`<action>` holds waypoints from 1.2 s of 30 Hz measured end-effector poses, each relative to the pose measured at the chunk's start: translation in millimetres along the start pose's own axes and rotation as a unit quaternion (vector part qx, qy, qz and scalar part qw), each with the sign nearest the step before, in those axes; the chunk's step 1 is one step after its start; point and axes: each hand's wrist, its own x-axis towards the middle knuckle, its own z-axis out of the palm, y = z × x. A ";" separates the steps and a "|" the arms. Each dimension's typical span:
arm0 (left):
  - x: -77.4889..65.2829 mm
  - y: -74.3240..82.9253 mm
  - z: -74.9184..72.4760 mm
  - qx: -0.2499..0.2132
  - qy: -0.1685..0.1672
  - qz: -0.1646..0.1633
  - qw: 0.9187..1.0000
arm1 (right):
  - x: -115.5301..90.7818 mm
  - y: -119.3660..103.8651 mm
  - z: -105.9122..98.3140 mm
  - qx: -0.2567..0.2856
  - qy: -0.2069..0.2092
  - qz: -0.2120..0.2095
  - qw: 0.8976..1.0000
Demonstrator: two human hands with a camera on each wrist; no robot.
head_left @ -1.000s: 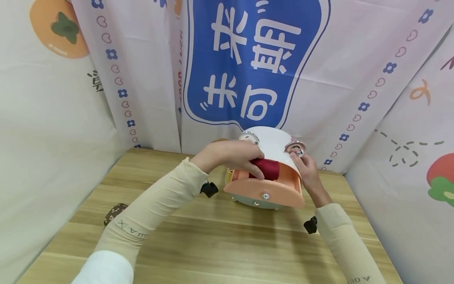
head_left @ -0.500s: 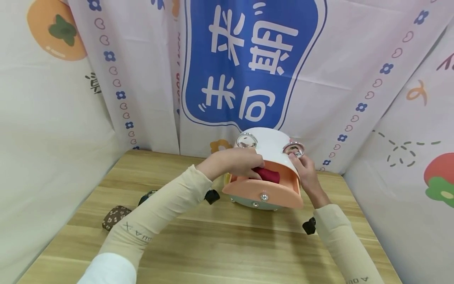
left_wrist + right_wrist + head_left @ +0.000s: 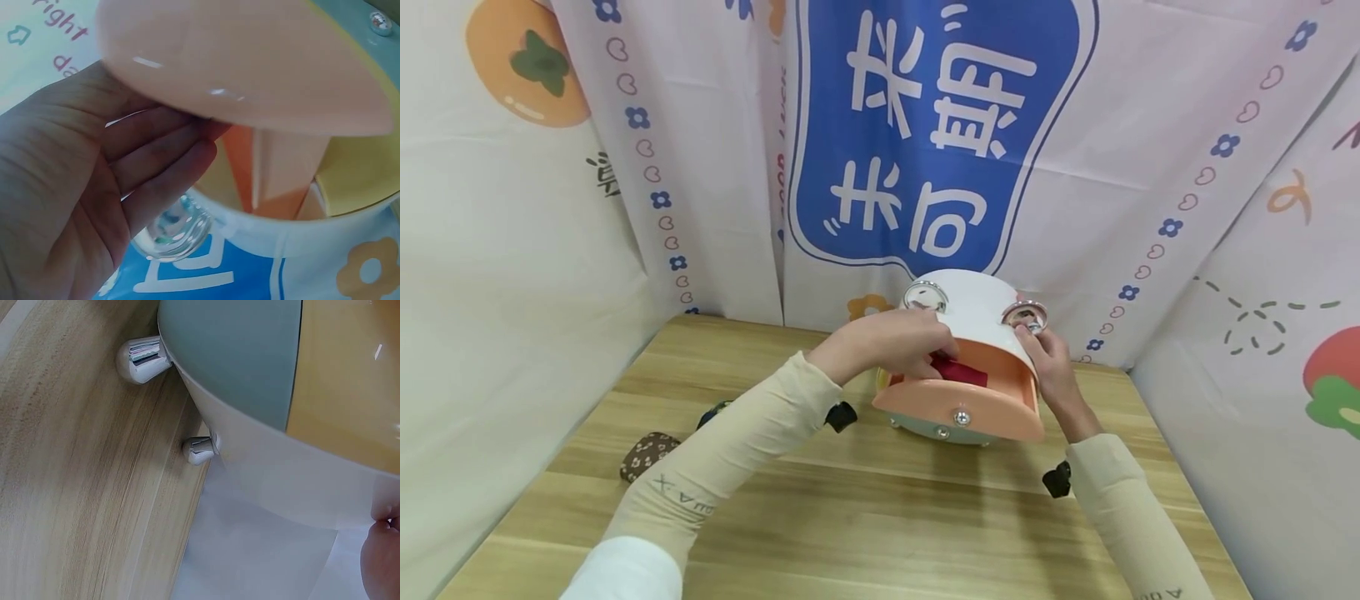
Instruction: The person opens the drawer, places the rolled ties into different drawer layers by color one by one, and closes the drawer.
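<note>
A white, rounded drawer cabinet (image 3: 973, 304) with two shiny silver eye-like knobs stands at the back of the table. Its upper orange drawer (image 3: 955, 404) is pulled out. Inside lies a smooth, deep-red item (image 3: 968, 374), its left part covered by my left hand (image 3: 902, 342), which reaches over the drawer front and pinches that end. In the left wrist view, the left hand's fingers (image 3: 169, 147) go in behind the drawer front, so their tips are partly hidden. My right hand (image 3: 1051, 367) grips the cabinet's right side, thumb beside the right silver knob (image 3: 1025, 315).
A brown flowered pouch (image 3: 647, 454) lies at the table's left, with a dark patterned item (image 3: 711, 412) partly behind the left sleeve. Below the orange drawer is a grey-green drawer (image 3: 237, 356). Silver feet (image 3: 144, 359) carry the cabinet. Printed cloth hangs right behind it.
The red item sits lower in the drawer, with less of it showing. My left hand has gone down with it. My right hand keeps its place on the cabinet.
</note>
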 end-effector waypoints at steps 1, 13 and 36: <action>-1.7 0.1 -1.2 -0.005 0.002 0.002 1.000 | 0.6 2.5 -0.9 -0.002 -0.002 0.003 1.000; -19.4 20.1 -19.7 0.065 0.126 -0.070 0.987 | 5.6 30.8 -9.8 0.009 -0.006 -0.008 1.000; -57.0 64.3 42.0 -0.137 0.275 -0.134 0.942 | 6.4 24.3 -2.1 0.042 -0.004 -0.001 0.999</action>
